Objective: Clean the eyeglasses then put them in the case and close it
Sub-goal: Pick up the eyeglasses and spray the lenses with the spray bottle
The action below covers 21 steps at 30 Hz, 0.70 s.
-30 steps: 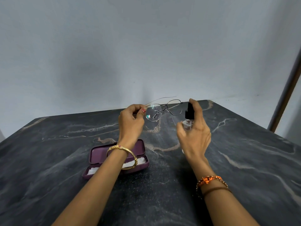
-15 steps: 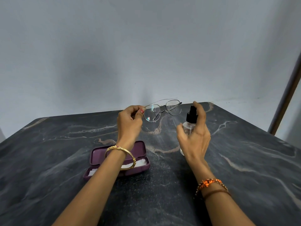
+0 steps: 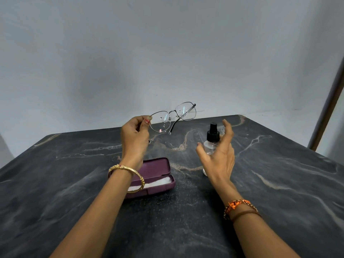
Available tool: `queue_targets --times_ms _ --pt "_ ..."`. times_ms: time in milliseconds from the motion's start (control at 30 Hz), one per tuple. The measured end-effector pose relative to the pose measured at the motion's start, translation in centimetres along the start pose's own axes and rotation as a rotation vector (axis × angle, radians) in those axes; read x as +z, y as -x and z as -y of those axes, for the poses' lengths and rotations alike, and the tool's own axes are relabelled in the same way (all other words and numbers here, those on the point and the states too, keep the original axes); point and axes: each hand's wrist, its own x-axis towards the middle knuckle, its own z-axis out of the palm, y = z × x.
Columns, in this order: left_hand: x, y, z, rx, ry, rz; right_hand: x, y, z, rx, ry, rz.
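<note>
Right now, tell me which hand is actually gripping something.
The left hand: it pinches the eyeglasses by the rim of one lens, held above the table. The right hand is spread open around the spray bottle, not clasping it.

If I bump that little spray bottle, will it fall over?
Probably yes. The spray bottle is tall and narrow with a small base, so a sideways bump could tip it. It looks clear and mostly empty, so likely light. Being round, it might roll on the smooth table. The right hand is open beside it.
</note>
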Motion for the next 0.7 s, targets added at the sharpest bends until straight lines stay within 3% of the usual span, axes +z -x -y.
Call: queue_targets --times_ms 233,367,467,567,700 --pt "-2.8 0.0 -0.9 0.017 -0.016 -0.067 -0.5 0.2 2.1 0.025 0.119 -0.131" --pt "-5.2 0.0 -0.9 0.08 -0.077 -0.122 -0.8 1.1 3.9 -0.175 0.072 -0.219" --pt "-7.6 0.2 -0.4 0.122 -0.13 -0.191 -0.4 2.3 5.3 -0.387 0.061 -0.069" --pt "-10.1 0.3 0.3 0.115 -0.157 -0.27 0.3 3.6 6.4 -0.557 0.125 0.219" --pt "-12.6 0.2 1.2 0.071 -0.182 -0.333 1.1 4.4 6.9 -0.519 0.218 0.507"
